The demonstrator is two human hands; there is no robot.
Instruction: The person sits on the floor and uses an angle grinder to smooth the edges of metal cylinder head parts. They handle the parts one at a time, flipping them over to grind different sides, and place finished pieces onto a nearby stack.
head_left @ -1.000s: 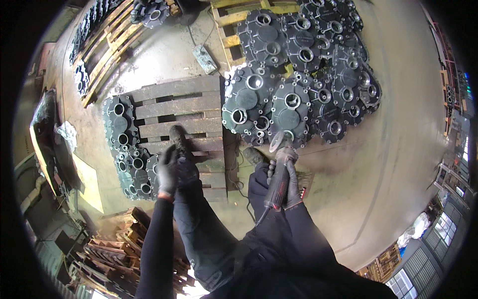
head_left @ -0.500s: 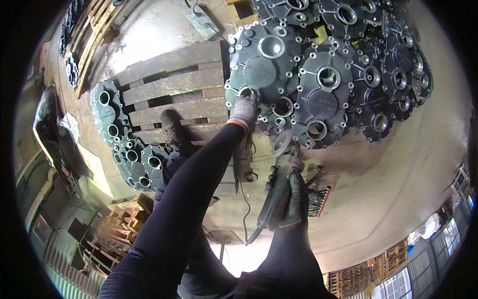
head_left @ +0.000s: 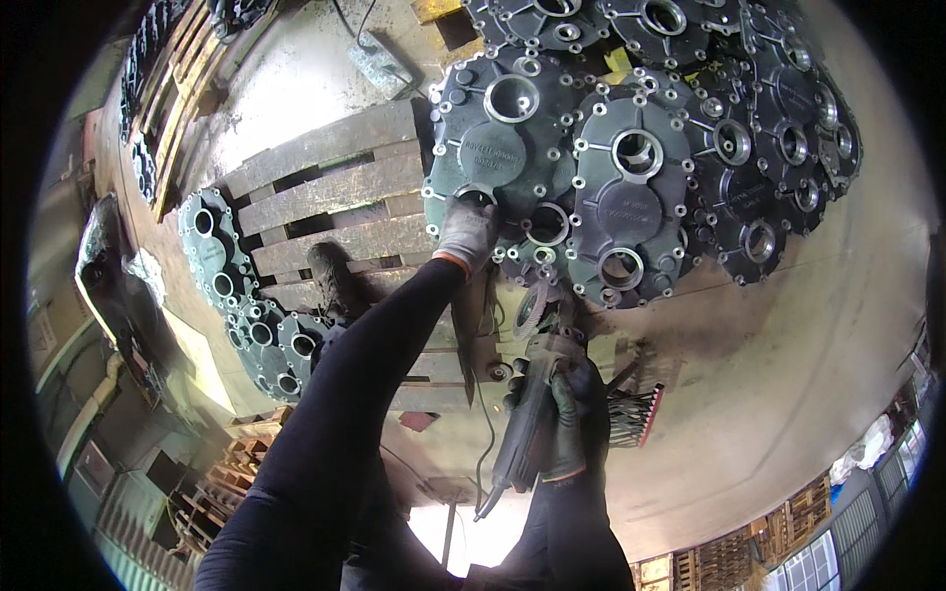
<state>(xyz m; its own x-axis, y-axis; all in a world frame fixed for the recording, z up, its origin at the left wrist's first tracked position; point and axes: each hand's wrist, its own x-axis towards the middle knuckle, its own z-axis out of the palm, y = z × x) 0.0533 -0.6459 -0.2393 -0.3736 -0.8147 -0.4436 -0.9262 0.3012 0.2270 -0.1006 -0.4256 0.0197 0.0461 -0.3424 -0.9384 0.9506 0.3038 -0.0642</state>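
My left hand (head_left: 467, 234), in a grey glove, is closed over the rim of the lower bore of a dark green cast housing cover (head_left: 493, 153). Some of its fingers are hidden inside the hole. A grey-black angle grinder (head_left: 522, 428) is gripped in my gloved right hand (head_left: 566, 419), its cord trailing back toward me. The grinder's round disc (head_left: 532, 311) is just below the stacked covers, and I cannot tell whether it touches one. Right of my left hand lies another housing cover (head_left: 631, 212) with two large bores.
More covers (head_left: 754, 197) are piled at the right. A wooden pallet (head_left: 340, 167) lies left of them, with several covers (head_left: 209, 246) along its left side. A power strip (head_left: 380, 65) lies on the floor beyond. A red-edged brush-like thing (head_left: 636, 416) is right of the grinder.
The view has shifted, so the covers sit slightly further left. The grinder has moved left and nearer to me, its disc now seen more edge-on. My left hand keeps its hold on the cover.
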